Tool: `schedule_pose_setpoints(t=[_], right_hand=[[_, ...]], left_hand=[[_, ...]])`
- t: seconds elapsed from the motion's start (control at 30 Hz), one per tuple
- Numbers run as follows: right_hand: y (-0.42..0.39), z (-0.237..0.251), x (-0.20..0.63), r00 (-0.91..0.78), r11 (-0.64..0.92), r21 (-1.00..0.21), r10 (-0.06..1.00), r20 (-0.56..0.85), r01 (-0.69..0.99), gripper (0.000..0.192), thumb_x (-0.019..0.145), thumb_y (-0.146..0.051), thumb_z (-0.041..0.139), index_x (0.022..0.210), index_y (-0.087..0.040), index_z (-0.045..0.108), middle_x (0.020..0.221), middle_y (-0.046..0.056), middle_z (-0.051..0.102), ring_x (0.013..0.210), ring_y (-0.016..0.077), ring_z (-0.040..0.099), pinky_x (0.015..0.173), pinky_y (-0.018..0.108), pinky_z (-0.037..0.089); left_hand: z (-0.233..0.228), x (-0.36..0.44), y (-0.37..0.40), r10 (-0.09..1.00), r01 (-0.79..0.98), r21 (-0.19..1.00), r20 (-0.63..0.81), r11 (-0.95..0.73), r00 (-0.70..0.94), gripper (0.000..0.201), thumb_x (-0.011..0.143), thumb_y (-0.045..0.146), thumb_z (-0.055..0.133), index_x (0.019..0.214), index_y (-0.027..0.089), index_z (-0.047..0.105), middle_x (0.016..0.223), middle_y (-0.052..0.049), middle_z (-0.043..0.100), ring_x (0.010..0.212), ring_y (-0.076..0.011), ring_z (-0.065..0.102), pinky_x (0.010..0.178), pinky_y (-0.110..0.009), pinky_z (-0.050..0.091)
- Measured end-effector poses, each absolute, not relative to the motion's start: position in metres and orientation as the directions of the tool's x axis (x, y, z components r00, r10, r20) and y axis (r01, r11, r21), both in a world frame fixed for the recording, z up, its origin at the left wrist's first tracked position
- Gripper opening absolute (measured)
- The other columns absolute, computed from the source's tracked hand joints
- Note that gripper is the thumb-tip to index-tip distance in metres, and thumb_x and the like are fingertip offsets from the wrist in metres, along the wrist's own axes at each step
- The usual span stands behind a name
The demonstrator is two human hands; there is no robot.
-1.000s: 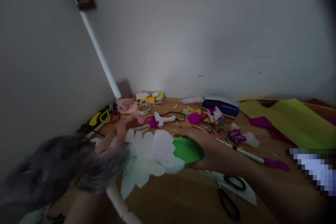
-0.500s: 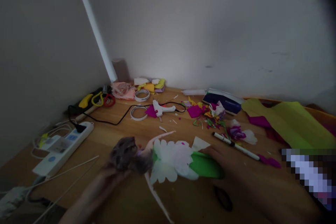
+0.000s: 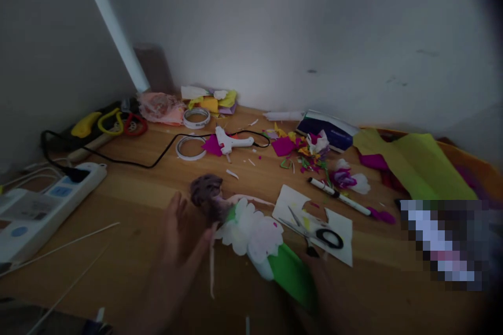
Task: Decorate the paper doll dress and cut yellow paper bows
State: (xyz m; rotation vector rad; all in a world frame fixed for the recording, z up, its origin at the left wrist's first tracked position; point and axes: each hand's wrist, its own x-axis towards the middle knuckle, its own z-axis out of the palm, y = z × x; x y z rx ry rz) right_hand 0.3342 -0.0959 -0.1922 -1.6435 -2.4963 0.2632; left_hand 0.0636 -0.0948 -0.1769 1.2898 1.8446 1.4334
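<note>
A doll with brown hair lies across the middle, its head at the upper left. White scalloped paper petals cover its body, and a green paper piece wraps its lower end. My left hand is open beside the doll's head and arm, thumb and fingers apart. At the green end, my right hand grips the doll; shadow hides part of its fingers. Just beyond that hand, black-handled scissors lie on a cut white paper sheet.
A white glue gun with a black cord lies behind the doll near tape rolls. On the left is a power strip. To the right are a marker, paper scraps, green-yellow paper and a blurred-out device.
My left hand has let go of the doll's head and opened. The doll has tilted, its green end lower towards me. Scissors and white sheet now show, and the view has shifted.
</note>
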Motion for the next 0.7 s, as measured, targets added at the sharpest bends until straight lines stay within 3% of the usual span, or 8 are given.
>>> schedule_pose_setpoints(t=[0.03,0.1,0.17,0.27,0.33,0.47,0.57,0.7], right_hand=[[-0.100,-0.194,0.334,-0.385,0.377,-0.221,0.923,0.004,0.900,0.049,0.070,-0.022,0.053,0.119,-0.020,0.052,0.107,0.015,0.068,0.096,0.0340,0.067,0.074,0.042,0.058],[-0.103,-0.191,0.336,-0.413,0.400,-0.226,0.911,-0.013,0.888,0.053,0.070,-0.024,0.058,0.122,-0.019,0.051,0.114,0.017,0.065,0.103,0.0363,0.064,0.078,0.045,0.057],[-0.096,-0.179,0.340,-0.448,0.425,-0.277,0.894,-0.024,0.862,0.052,0.072,-0.030,0.061,0.122,-0.020,0.051,0.116,0.016,0.065,0.103,0.0355,0.064,0.079,0.045,0.057],[-0.067,-0.152,0.341,-0.519,0.465,-0.380,0.854,-0.047,0.799,0.033,0.085,-0.033,0.051,0.116,-0.023,0.055,0.107,0.012,0.068,0.090,0.0283,0.068,0.073,0.042,0.058],[-0.042,-0.135,0.333,-0.558,0.495,-0.433,0.829,-0.022,0.753,0.025,0.089,-0.024,0.042,0.108,-0.023,0.058,0.106,0.011,0.067,0.094,0.0259,0.066,0.074,0.040,0.057],[-0.006,-0.117,0.307,-0.665,0.541,-0.546,0.746,-0.041,0.640,0.018,0.088,-0.021,0.052,0.104,-0.018,0.061,0.097,0.009,0.066,0.085,0.0215,0.065,0.073,0.036,0.054],[0.002,-0.117,0.293,-0.718,0.562,-0.612,0.695,-0.016,0.557,0.019,0.085,-0.013,0.058,0.103,-0.019,0.063,0.097,0.006,0.067,0.086,0.0179,0.064,0.077,0.031,0.052],[0.005,-0.118,0.288,-0.803,0.633,-0.631,0.595,0.026,0.449,0.024,0.083,-0.006,0.058,0.102,-0.020,0.065,0.100,0.005,0.064,0.091,0.0161,0.063,0.080,0.028,0.050]], left_hand=[[-0.171,0.073,-0.100,0.849,0.527,0.850,0.289,-0.015,-0.442,0.071,0.083,0.039,0.063,0.143,0.027,0.028,0.151,-0.011,0.023,0.136,-0.0345,0.030,0.107,-0.053,0.034],[-0.159,0.090,-0.110,0.860,0.763,0.639,0.436,-0.091,-0.263,0.052,0.084,0.041,0.061,0.131,0.025,0.046,0.137,-0.011,0.044,0.126,-0.0328,0.040,0.101,-0.050,0.037],[-0.150,0.106,-0.114,0.901,0.823,0.523,0.433,-0.221,-0.034,0.026,0.088,0.038,0.058,0.112,0.027,0.058,0.115,-0.005,0.060,0.109,-0.0252,0.052,0.093,-0.041,0.040],[-0.146,0.121,-0.112,0.896,0.856,0.415,0.428,-0.310,0.117,0.019,0.088,0.033,0.059,0.106,0.025,0.059,0.100,-0.001,0.067,0.094,-0.0216,0.057,0.084,-0.036,0.039],[-0.149,0.125,-0.109,0.894,0.886,0.367,0.435,-0.283,0.105,0.019,0.087,0.030,0.060,0.105,0.023,0.059,0.097,-0.001,0.069,0.090,-0.0217,0.058,0.080,-0.035,0.038],[-0.153,0.122,-0.110,0.891,0.910,0.342,0.449,-0.234,0.061,0.016,0.089,0.029,0.058,0.102,0.022,0.061,0.097,-0.002,0.069,0.091,-0.0221,0.058,0.078,-0.034,0.037],[-0.152,0.111,-0.113,0.902,0.922,0.305,0.422,-0.236,0.091,0.021,0.093,0.027,0.049,0.111,0.023,0.061,0.107,-0.002,0.070,0.099,-0.0228,0.057,0.082,-0.035,0.037],[-0.152,0.095,-0.117,0.917,0.911,0.336,0.386,-0.240,0.099,0.020,0.094,0.022,0.046,0.105,0.026,0.063,0.098,0.002,0.071,0.096,-0.0205,0.058,0.082,-0.034,0.036]])
